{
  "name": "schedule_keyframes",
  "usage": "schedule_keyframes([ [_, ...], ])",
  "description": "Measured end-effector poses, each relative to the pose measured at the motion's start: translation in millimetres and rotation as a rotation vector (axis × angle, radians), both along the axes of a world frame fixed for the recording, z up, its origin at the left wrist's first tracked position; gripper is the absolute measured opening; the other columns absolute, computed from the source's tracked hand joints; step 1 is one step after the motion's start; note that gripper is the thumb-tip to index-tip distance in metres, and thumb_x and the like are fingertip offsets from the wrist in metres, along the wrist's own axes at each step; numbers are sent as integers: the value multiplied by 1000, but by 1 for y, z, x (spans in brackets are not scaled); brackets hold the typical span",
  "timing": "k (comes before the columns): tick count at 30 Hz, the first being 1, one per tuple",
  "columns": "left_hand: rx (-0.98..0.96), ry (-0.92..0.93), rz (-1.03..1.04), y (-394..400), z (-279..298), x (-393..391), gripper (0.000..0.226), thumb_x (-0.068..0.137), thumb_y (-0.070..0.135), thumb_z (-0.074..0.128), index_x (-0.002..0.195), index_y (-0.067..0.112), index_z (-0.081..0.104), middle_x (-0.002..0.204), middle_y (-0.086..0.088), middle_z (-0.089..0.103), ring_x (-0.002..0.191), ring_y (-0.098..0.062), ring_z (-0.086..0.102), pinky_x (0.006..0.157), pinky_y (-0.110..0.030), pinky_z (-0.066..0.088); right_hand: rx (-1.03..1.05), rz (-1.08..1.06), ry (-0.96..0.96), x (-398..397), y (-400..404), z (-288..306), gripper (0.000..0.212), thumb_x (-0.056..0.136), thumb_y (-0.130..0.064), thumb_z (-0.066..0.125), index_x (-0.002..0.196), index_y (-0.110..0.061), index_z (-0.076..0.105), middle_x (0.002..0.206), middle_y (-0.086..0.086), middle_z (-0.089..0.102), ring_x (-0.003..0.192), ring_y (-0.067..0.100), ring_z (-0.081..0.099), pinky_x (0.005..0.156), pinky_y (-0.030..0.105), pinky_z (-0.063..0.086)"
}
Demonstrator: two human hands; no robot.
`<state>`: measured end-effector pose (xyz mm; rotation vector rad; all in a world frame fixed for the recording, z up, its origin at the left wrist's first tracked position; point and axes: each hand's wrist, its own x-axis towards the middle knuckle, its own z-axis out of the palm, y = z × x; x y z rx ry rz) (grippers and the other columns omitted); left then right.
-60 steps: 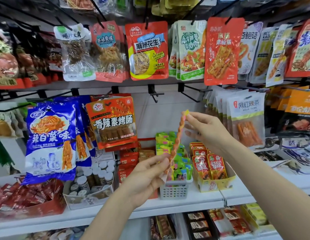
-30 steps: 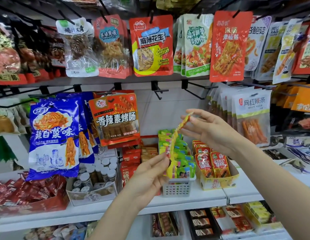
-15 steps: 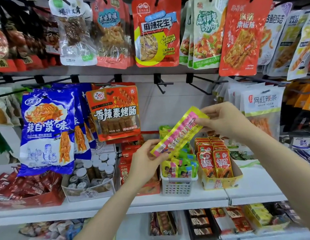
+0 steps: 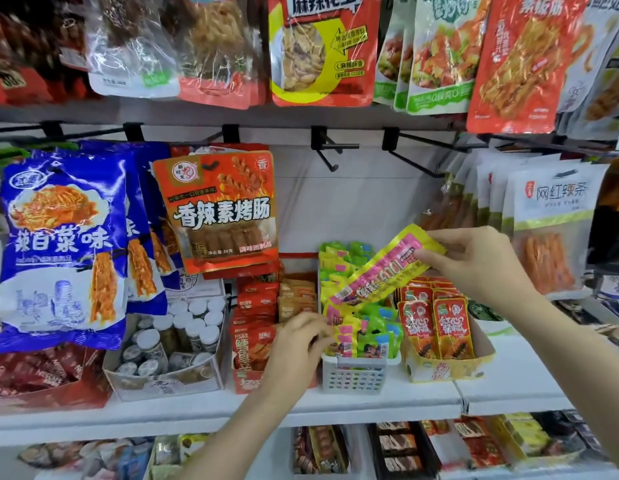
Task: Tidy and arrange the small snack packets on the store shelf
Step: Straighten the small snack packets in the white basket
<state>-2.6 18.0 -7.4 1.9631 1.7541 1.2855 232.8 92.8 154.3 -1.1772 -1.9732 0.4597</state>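
Pinching the upper end of the long pink-and-yellow packet [image 4: 380, 271] between thumb and fingertips, our right hand [image 4: 481, 263] holds it slanted above the white basket [image 4: 356, 374], which sits at the front edge of the white shelf [image 4: 370, 403], between the red carton [image 4: 254, 341] and the yellow tray [image 4: 450, 370] of red sachets. A second ago both hands stretched this packet upright between them; half a second ago our left hand still held its lower end. Now our left hand [image 4: 297, 348] has let go and dropped to the basket's left front corner, its fingers curled in among the small green and yellow packets [image 4: 363, 336] there. We cannot tell whether it grips one or only pushes them aside.

We judge that the checking of the long packet is over and that the step in hand is making room for it. Its lower end already hangs just over the packets at the basket's left side, so the next move likely calls for sliding it down into the gap our left fingers open. The basket looks crowded, and the limp packet may buckle or knock neighbours over the rim.
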Motion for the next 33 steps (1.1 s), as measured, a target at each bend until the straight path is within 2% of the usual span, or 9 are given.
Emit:
schedule_keyframes([
  [3, -30, -18, 2, 2, 3, -2, 10, 89, 7, 69, 82, 13, 68, 101, 7, 67, 92, -1, 59, 82, -6, 41, -15, -6, -15, -7, 1, -4, 15, 81, -26, 77, 96, -28, 75, 63, -25, 66, 60, -3, 69, 62, 9, 54],
  [6, -99, -50, -41, 6, 9, 0, 11, 93, 10, 65, 83, 14, 61, 86, 6, 67, 80, -7, 61, 74, -26, 50, -17, -20, -54, -17, -1, -8, 18, 82, -25, 77, 100, -24, 76, 64, -21, 68, 58, -3, 68, 70, 19, 55],
  [8, -110, -55, -74, 5, 9, 1, 15, 94, 13, 65, 81, 19, 59, 81, 11, 65, 74, -7, 61, 69, -31, 51, -35, -20, -36, -20, -3, -9, 19, 83, -24, 77, 102, -25, 75, 66, -22, 69, 59, -2, 69, 75, 23, 56],
  [13, -96, -99, -96, -11, -6, -2, 20, 93, 12, 65, 79, 24, 59, 79, 28, 62, 73, 10, 60, 64, -8, 41, 63, -36, -271, -26, -8, -12, 27, 82, -33, 77, 106, -23, 76, 77, -6, 76, 65, 1, 69, 79, 20, 52],
  [18, -116, -147, -88, -11, -5, -3, 17, 92, 18, 68, 85, 32, 60, 84, 18, 69, 73, 2, 63, 62, -16, 47, 43, 30, -436, -45, -15, -29, 30, 85, -36, 73, 112, -22, 74, 97, 4, 76, 81, 16, 72, 92, 29, 52],
  [22, -186, -145, -74, -9, -5, -3, 26, 87, 22, 74, 110, 28, 66, 102, 20, 67, 88, 5, 64, 78, -16, 52, 5, 110, -565, -67, -12, -51, 30, 90, -32, 68, 118, -22, 71, 113, 3, 73, 104, 21, 67, 96, 31, 48],
  [24, -189, -77, -50, -7, -4, -2, 29, 87, 25, 74, 116, 24, 69, 108, 17, 66, 91, 1, 64, 83, -19, 52, -42, 137, -627, -75, -8, -56, 29, 89, -31, 69, 116, -20, 72, 112, 6, 73, 104, 22, 67, 93, 34, 50],
  [29, -136, -21, -51, -4, -1, 2, 20, 90, 21, 71, 110, 20, 74, 102, 11, 60, 89, -6, 57, 81, -16, 45, -77, 153, -733, -82, 1, -61, 28, 84, -35, 73, 109, -23, 75, 106, 5, 73, 99, 25, 66, 84, 37, 54],
  [33, -84, 5, -9, -8, -4, 0, 13, 87, 16, 74, 100, 14, 76, 120, 8, 47, 117, -12, 46, 101, -28, 42, -174, 185, -762, -89, 0, -84, 24, 85, -37, 73, 106, -25, 76, 106, 3, 73, 98, 24, 66, 87, 37, 53],
])
